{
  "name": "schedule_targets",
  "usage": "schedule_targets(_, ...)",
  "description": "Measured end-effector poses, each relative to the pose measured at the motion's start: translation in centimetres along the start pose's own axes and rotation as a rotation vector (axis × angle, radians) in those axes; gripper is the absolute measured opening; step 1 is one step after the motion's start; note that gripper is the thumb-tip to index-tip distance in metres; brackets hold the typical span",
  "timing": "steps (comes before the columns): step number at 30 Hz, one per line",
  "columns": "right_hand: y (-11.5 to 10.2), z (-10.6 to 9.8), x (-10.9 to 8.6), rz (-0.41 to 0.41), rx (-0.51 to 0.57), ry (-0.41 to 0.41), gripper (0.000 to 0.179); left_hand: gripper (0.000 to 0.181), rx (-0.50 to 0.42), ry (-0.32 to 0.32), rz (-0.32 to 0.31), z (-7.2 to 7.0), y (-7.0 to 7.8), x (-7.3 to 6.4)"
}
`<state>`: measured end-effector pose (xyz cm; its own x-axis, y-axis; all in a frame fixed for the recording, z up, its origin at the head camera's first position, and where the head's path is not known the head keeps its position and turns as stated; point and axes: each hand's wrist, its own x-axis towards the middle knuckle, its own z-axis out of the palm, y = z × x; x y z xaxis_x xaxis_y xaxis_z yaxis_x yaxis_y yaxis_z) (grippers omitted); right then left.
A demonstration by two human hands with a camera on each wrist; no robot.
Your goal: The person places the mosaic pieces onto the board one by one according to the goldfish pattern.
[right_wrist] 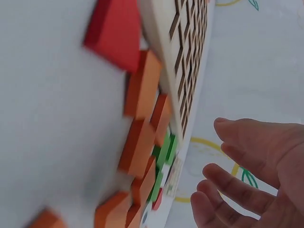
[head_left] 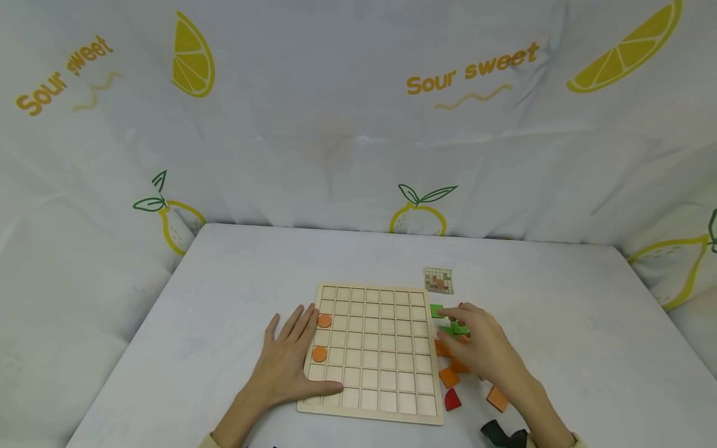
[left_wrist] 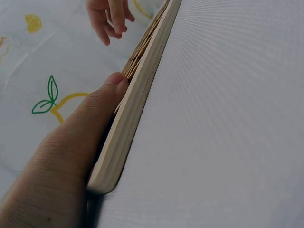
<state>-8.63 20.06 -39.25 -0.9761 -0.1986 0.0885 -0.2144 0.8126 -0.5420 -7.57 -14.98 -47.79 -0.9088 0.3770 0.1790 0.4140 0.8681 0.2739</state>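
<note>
A light wooden grid board [head_left: 386, 361] lies on the white table. On its left column sit two orange discs, an upper one [head_left: 324, 320] and a lower one [head_left: 319, 354]. My left hand [head_left: 282, 367] rests spread along the board's left edge, its thumb across the lower squares. Over the blocks at the board's right side hovers my right hand [head_left: 476, 339], fingers loosely bent and nothing between them, as the right wrist view also shows. Below it are green blocks [head_left: 437, 310] and orange blocks [head_left: 449, 377], partly hidden by the hand.
Beyond the board's top right corner lies a small printed grid card [head_left: 439, 280]. A red rounded piece [head_left: 452, 399] and a lone orange block [head_left: 497, 399] are nearer the front. Dark objects [head_left: 504, 435] lie by the right forearm. A lemon-print cloth [head_left: 336, 155] hangs behind.
</note>
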Motion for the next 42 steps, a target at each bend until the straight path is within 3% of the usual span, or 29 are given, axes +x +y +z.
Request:
schedule_targets(13, 4.4, -2.1, -1.1, 0.086, -0.101, -0.007, 0.039, 0.137, 0.001, -0.002, -0.002, -0.1, 0.0, 0.0)
schedule_targets(21, 6.9, -2.0, -0.6, 0.088, -0.128, -0.014, 0.030, 0.137, -0.001, -0.007, -0.003, 0.0, 0.0, 0.0)
schedule_targets(30, 7.4, -2.3, -0.2, 0.155, -0.141, -0.124, 0.033, 0.138, -0.006, -0.012, -0.005, 0.0, -0.1, 0.1)
schedule_targets(42, 7.6, -2.0, 0.1, 0.171, -0.154, -0.119, 0.029, 0.139, 0.000, -0.013, 0.006, -0.1, -0.1, 0.0)
